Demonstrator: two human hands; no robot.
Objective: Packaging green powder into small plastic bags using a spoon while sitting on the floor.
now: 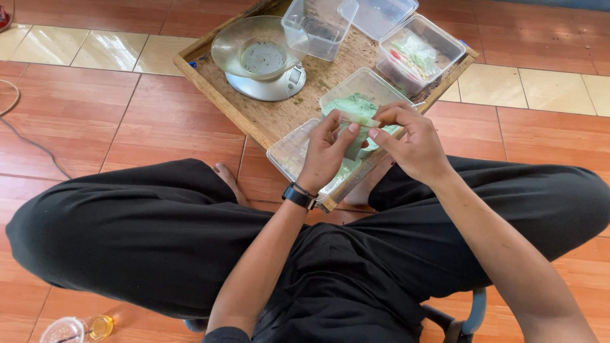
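**Both hands pinch a pale green roll above the tray**

While I watch through the head camera, the left hand (327, 152) and the right hand (410, 143) meet over the near corner of the wooden tray (254, 114). Between them sits a small pale green roll (361, 119), lying roughly level. Each grip is narrow and closed on it: the left thumb and fingers pinch its left end, the right fingertips pinch its right end. The roll hangs in the air just above a clear plastic container with green sheets (356, 101), not touching it as far as I can tell. A black wristband (298, 195) circles the left wrist.

Under the left hand lies a flat clear lid (289, 152) at the tray's near edge. Farther back on the tray stands a kitchen scale with a glass bowl (257, 54), an empty clear tub (318, 25) beside it, and to the right a clear container with mixed filling (419, 54). The tray rests on a floor of reddish tiles (82, 127). My operator's legs in black trousers (159, 235) are crossed, a bare foot (225, 178) near the tray. A small glass jar (79, 329) lies at the lower left.
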